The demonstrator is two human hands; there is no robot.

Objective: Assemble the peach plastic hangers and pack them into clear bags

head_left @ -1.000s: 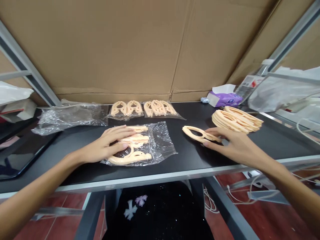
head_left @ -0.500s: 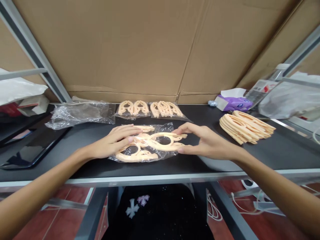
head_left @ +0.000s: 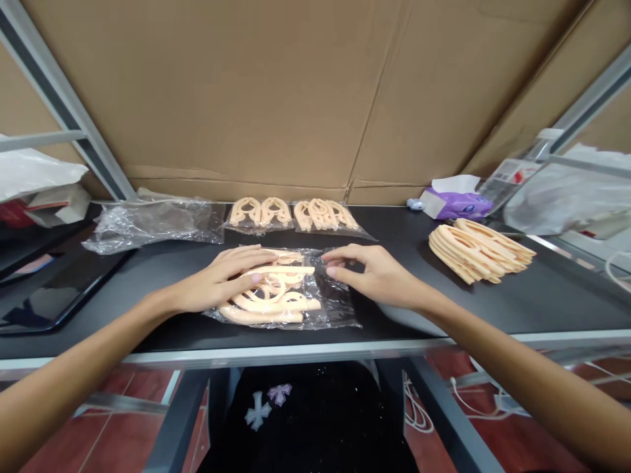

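Observation:
A clear plastic bag (head_left: 340, 309) lies at the table's front middle with several peach plastic pieces (head_left: 276, 299) inside it. My left hand (head_left: 217, 282) lies flat on the bag's left part, fingers stretched over the pieces. My right hand (head_left: 369, 272) is at the bag's right end, thumb and fingers pinched on the film. A stack of loose peach pieces (head_left: 478, 249) sits to the right of that hand.
Two filled bags (head_left: 296, 215) lie at the back by the cardboard wall (head_left: 276, 98). A heap of empty clear bags (head_left: 152, 223) is at back left, a purple tissue pack (head_left: 456, 202) at back right. The black table's metal front edge (head_left: 296, 351) runs below my hands.
My right hand brought one peach piece from the right over to the bag; the piece now lies inside with the others. My left hand stayed on the bag.

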